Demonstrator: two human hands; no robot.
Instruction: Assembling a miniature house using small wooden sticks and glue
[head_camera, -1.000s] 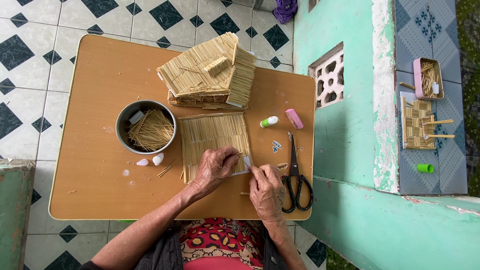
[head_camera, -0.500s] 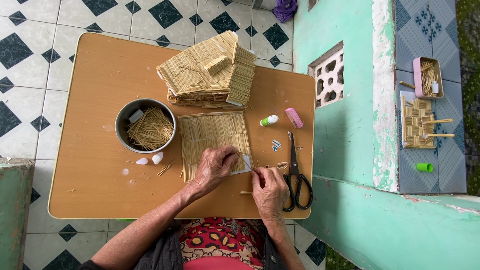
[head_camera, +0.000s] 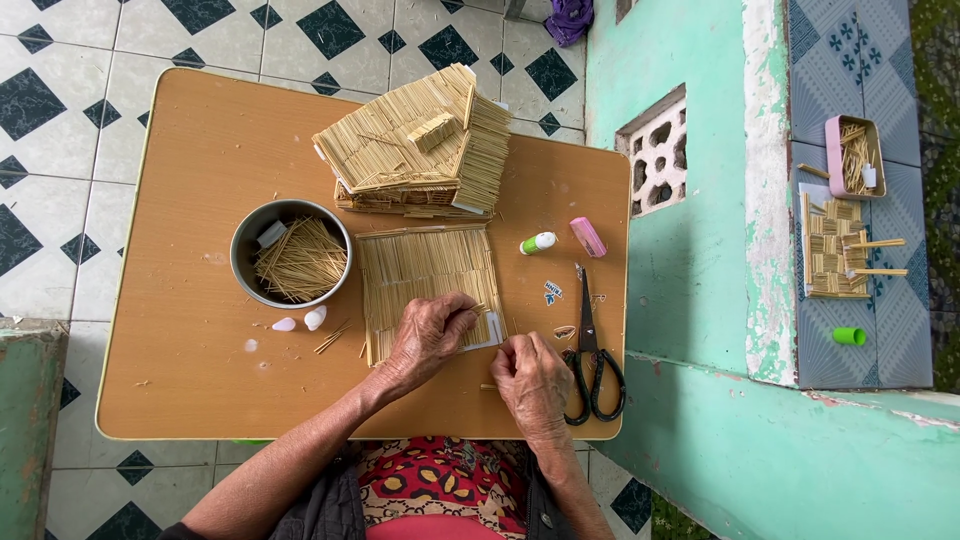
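Observation:
My left hand (head_camera: 430, 338) rests palm down on the near right part of a flat panel of glued toothpicks (head_camera: 425, 275) on the wooden table (head_camera: 190, 380), fingers curled on its edge. My right hand (head_camera: 530, 378) sits just right of the panel's near corner, fingers curled near a single thin stick on the table. A white paper strip shows under the panel's right edge. Behind the panel stands a small house model of toothpicks (head_camera: 420, 145).
A grey metal bowl (head_camera: 291, 254) of loose toothpicks sits left of the panel, with small white bits beside it. Black scissors (head_camera: 590, 350), a pink cutter (head_camera: 588, 237) and a green-capped glue tube (head_camera: 537, 243) lie to the right. A teal wall borders the table's right side.
My right hand has slid slightly toward me from the panel's near right corner. My left hand stays pressed on the panel.

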